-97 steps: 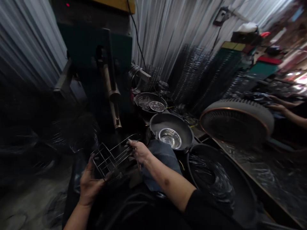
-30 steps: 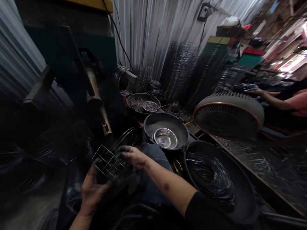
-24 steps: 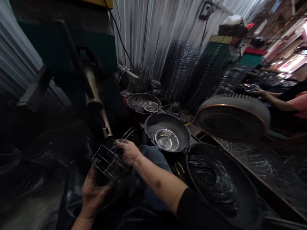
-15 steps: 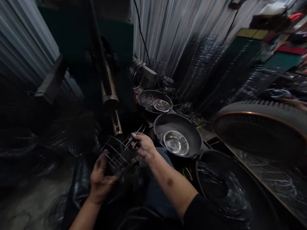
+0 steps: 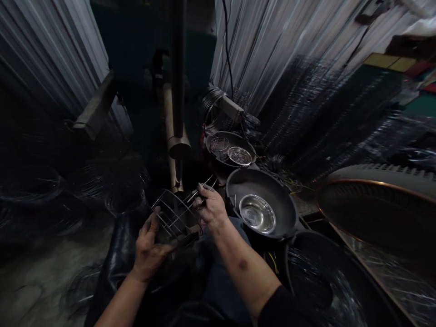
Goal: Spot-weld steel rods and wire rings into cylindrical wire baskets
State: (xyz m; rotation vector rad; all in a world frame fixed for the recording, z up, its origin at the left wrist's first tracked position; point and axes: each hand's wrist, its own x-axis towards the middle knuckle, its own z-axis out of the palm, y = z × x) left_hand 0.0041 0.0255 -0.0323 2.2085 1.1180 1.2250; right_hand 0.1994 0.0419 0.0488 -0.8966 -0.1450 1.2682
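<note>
A small wire rack [image 5: 172, 213] made of thin metal rods sits between my two hands, low in the middle of the view. My left hand [image 5: 149, 247] cups its near left side, fingers curled round the frame. My right hand [image 5: 209, 206] pinches a few loose straight wires [image 5: 200, 190] that stick out up and to the right over the rack's far edge. Just behind the rack stands the brass-coloured rod [image 5: 174, 154] of a green machine [image 5: 153, 54].
A dark wok [image 5: 272, 193] holding a steel bowl [image 5: 257, 213] lies right of my right hand. Behind it a pan [image 5: 213, 143] holds small wire parts. A big basin of coiled wire [image 5: 334, 290] and a round fan grille [image 5: 378, 204] fill the right side. Corrugated metal walls stand behind.
My right hand has lifted off the rack's top and now pinches loose wires at its far edge. The view has swung left, so the other person at the right is out of sight.
</note>
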